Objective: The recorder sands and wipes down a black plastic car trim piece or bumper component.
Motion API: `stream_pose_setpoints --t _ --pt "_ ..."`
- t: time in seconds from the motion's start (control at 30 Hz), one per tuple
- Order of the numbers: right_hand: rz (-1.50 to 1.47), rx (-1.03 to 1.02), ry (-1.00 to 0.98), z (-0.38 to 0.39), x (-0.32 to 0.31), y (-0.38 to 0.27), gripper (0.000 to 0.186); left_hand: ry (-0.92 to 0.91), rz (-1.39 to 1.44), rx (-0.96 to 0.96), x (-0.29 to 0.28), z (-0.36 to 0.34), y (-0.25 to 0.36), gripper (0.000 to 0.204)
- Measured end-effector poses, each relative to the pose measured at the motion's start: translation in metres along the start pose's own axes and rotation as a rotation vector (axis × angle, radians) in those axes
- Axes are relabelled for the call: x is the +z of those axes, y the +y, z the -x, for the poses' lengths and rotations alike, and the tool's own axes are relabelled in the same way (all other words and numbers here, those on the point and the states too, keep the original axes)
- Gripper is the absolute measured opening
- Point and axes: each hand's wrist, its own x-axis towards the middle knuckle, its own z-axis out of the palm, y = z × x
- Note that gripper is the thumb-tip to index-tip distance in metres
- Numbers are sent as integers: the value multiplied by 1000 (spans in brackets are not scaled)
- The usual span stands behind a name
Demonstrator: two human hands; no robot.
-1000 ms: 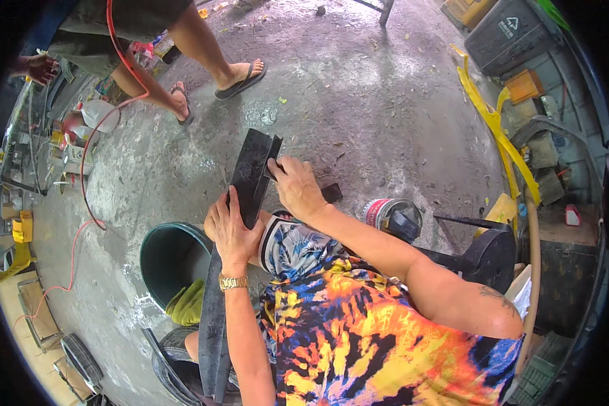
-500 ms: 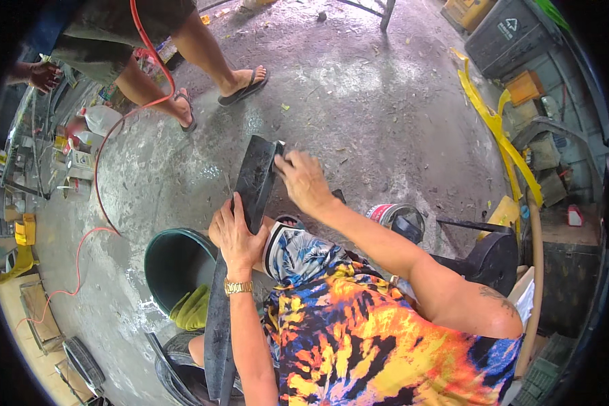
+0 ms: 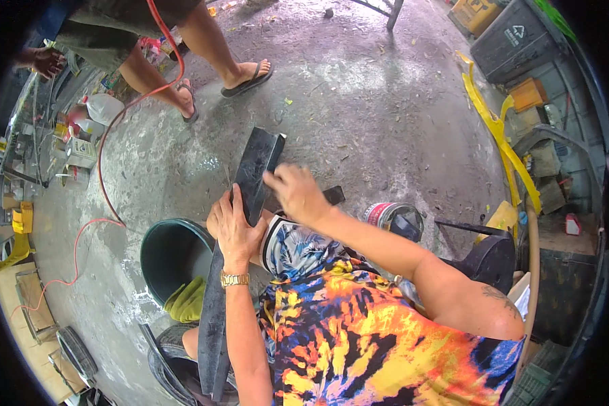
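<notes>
A long, dark trim piece [image 3: 257, 159] with a raised lip along its right side lies across my legs, its far end pointing away over the floor. My left hand [image 3: 235, 230] grips it around the middle, with fingers over the top face. At the lip near the far part, my right hand [image 3: 298, 193] has its fingers bent and pressed together against the edge. Whatever may be in those fingers is hidden and slightly blurred. The near part of the trim runs down beside my left forearm.
On the left stands a dark green bucket [image 3: 145, 250] with a yellow-green cloth [image 3: 185, 301] over its rim. An open tin [image 3: 386, 216] sits to the right. A red hose [image 3: 101, 162] crosses the floor near another person's sandalled foot [image 3: 249, 78]. Yellow strips [image 3: 497, 128] lean at far right.
My right hand has slid nearer to me along the trim's lip, leaving the far end bare. The left hand keeps its hold. The view has shifted slightly.
</notes>
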Motion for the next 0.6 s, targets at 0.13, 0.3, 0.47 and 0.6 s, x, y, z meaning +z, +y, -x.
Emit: stream_pose_setpoints --t 0.13,0.3,0.47,0.6 --pt "102 194 -2 -21 -3 11 36 1 -7 0 -1 2 2 92" --pt "103 58 31 -25 -9 20 34 27 -2 18 0 -1 3 92" --pt "78 14 44 2 0 -4 30 35 21 16 0 2 0 91" --pt "157 199 61 -27 0 21 35 40 -3 11 1 1 0 91"
